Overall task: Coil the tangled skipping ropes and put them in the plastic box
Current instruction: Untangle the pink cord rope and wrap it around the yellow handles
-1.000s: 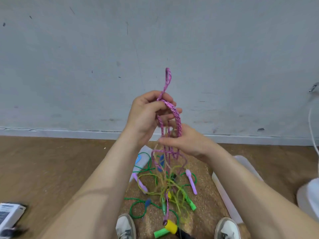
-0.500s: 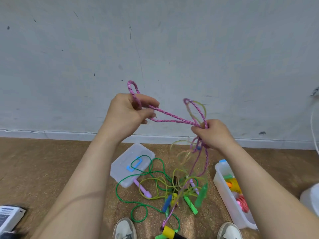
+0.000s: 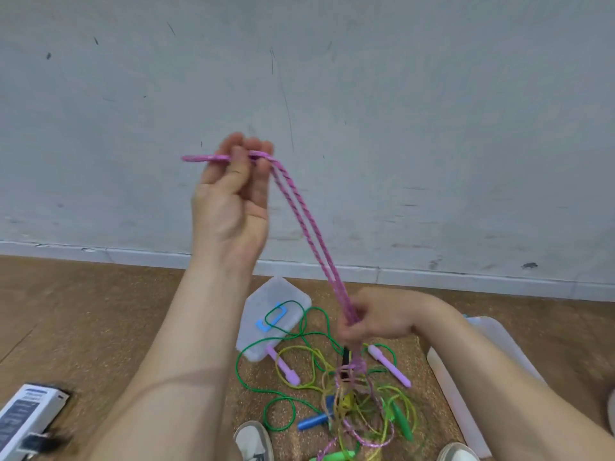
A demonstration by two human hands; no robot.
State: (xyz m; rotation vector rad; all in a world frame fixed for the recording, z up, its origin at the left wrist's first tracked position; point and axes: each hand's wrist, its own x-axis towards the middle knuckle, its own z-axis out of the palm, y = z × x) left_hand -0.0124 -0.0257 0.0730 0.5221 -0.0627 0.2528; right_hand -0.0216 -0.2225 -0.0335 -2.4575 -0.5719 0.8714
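Left hand [image 3: 233, 201] pinches pink rope [image 3: 309, 227] mid-frame; right hand [image 3: 376, 319] grips its strands lower right, fingers blurred, probably curled.

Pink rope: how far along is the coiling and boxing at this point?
Done: the lid lies off on the floor. In hand: the left hand holds the pink rope high by its bend, the right hand grips both strands lower; no coil yet. Left: its lower part runs into the tangle of green and yellow ropes on the floor, all uncoiled. The inside of the plastic box is hidden by the arm.
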